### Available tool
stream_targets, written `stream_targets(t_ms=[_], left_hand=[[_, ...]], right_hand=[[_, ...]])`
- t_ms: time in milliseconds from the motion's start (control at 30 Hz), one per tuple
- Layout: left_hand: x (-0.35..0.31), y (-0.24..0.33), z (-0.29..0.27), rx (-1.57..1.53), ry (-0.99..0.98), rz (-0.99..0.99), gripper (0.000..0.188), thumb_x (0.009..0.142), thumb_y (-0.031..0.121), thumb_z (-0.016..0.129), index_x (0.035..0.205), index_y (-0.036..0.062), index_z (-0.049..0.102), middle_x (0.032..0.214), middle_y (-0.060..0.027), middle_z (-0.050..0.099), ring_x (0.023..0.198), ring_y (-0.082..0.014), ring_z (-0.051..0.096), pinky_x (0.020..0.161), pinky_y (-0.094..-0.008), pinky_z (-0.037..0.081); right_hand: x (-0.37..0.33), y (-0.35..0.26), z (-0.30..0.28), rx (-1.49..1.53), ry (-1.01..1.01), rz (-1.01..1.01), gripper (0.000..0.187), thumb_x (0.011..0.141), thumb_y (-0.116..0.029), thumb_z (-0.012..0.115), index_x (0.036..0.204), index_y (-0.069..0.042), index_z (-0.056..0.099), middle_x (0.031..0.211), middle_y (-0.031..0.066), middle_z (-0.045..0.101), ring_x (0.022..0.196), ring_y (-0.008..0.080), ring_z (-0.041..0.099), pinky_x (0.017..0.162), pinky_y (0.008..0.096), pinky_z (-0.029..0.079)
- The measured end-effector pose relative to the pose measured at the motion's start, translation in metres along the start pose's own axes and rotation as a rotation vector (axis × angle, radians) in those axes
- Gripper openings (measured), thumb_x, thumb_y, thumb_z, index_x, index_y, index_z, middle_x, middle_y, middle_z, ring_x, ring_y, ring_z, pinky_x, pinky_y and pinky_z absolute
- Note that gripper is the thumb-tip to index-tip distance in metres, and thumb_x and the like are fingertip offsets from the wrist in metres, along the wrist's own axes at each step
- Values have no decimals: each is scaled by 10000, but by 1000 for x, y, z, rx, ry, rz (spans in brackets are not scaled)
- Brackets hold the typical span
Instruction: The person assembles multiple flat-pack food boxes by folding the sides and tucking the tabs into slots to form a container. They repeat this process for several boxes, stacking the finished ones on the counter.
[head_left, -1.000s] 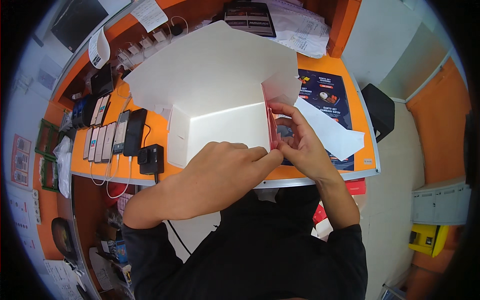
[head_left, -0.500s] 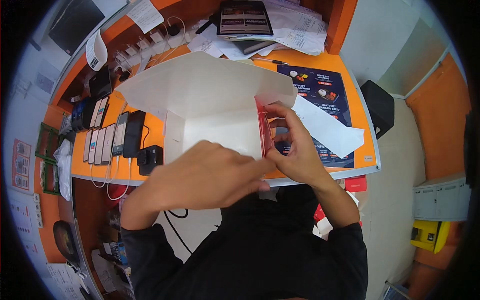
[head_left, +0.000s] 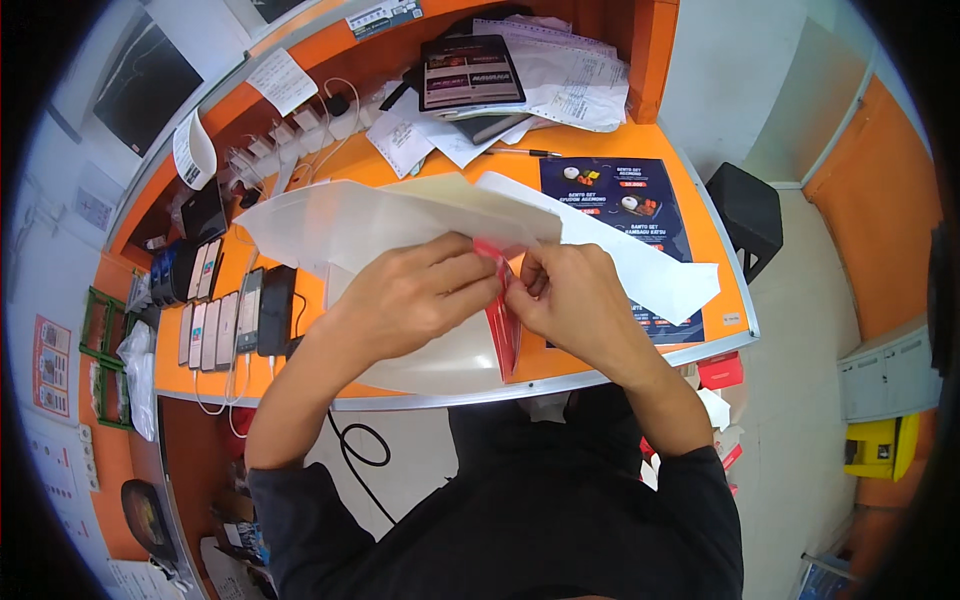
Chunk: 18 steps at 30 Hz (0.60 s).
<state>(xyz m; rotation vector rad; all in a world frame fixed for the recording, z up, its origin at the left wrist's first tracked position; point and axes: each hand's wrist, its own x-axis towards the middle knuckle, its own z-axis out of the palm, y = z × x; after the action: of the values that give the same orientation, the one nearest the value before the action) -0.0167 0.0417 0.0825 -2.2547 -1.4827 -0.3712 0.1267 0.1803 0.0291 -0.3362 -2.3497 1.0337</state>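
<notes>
A part-folded cardboard box [head_left: 445,358] with a white inside and a red outside lies at the front of the orange desk. Its large white flap [head_left: 370,222] stands raised at the far side. On its right, the red side panel [head_left: 504,340] is upright. My left hand [head_left: 425,295] reaches over the inside of the box, its fingers bent onto the top of that panel near the far corner. From the outer side, my right hand [head_left: 572,300] pinches the same corner with curled fingers. The fingertips hide the exact fold between them.
Several phones [head_left: 228,325] on charging cables line the left of the desk. A dark menu sheet [head_left: 630,200] and white paper [head_left: 670,285] lie to the right. Papers and a tablet [head_left: 470,75] are stacked at the back. A black stool [head_left: 745,215] stands beside the desk.
My left hand has moved up and right, from the near edge of the box to its far right corner. My right fingers have closed in there. The raised flap has tilted lower.
</notes>
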Motion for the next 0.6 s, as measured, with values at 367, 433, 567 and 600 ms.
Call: stream_targets(t_ms=[367, 433, 567, 600], left_hand=[[-2, -7, -1, -83, -69, 4, 204, 674, 33, 677, 878, 40, 677, 937, -55, 667, 848, -226, 649, 676, -329, 570], [-2, -8, 2, -105, -86, 9, 190, 683, 46, 670, 872, 42, 674, 931, -53, 664, 847, -224, 645, 697, -326, 567], [0, -10, 5, -72, -206, 10, 152, 711, 86, 644, 854, 37, 661, 909, -52, 654, 843, -215, 639, 728, -323, 557], [1, -11, 5, -66, -240, 14, 152, 717, 94, 638, 856, 36, 660, 907, -53, 654, 842, -213, 639, 732, -323, 556]], right_hand=[[-2, 4, 22, 9, 168, -64, 106, 788, -68, 648, 740, 27, 641, 661, 181, 647, 576, 319, 650, 559, 386, 524], [-4, 8, 28, -2, 209, -89, 100, 800, -45, 673, 744, 32, 642, 617, 141, 640, 505, 220, 639, 508, 308, 495], [-4, 8, 28, 108, 176, -40, 118, 815, -45, 659, 737, 37, 628, 628, 133, 638, 528, 199, 634, 517, 309, 492], [-4, 8, 26, 137, 148, -3, 118, 821, -60, 645, 746, 29, 630, 653, 154, 644, 560, 251, 650, 540, 343, 508]])
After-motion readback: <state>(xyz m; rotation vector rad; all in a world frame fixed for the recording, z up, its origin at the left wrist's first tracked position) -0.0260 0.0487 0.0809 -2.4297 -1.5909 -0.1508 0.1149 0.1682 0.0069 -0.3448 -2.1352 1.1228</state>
